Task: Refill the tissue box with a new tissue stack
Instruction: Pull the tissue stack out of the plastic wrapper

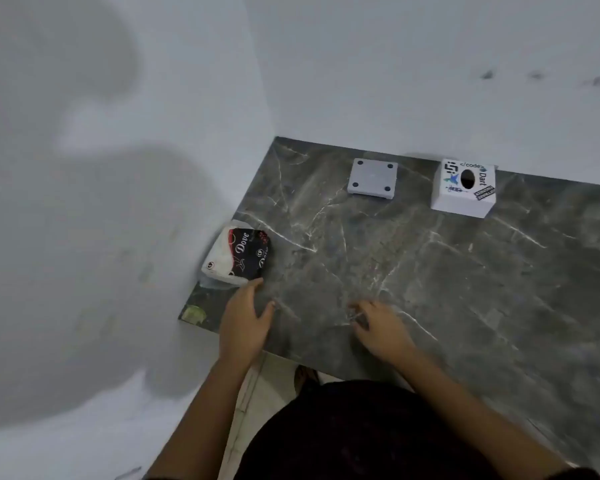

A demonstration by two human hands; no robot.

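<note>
A tissue pack (238, 258) in black, red and white "Dove" wrapping lies at the left edge of the dark marble counter (430, 271), against the wall. My left hand (245, 318) hovers just below it, fingers spread, fingertips almost touching its near edge. My right hand (378, 327) rests over the counter's front, fingers loosely curled, holding nothing. The white cube-shaped tissue box cover (465, 188), with stickers and an oval hole on top, stands at the back right. Its grey square base plate (372, 180) lies apart to its left.
White walls meet in a corner behind and to the left of the counter. A small greenish patch (194, 313) marks the counter's front-left corner. The counter's front edge runs just under my wrists, with tiled floor below.
</note>
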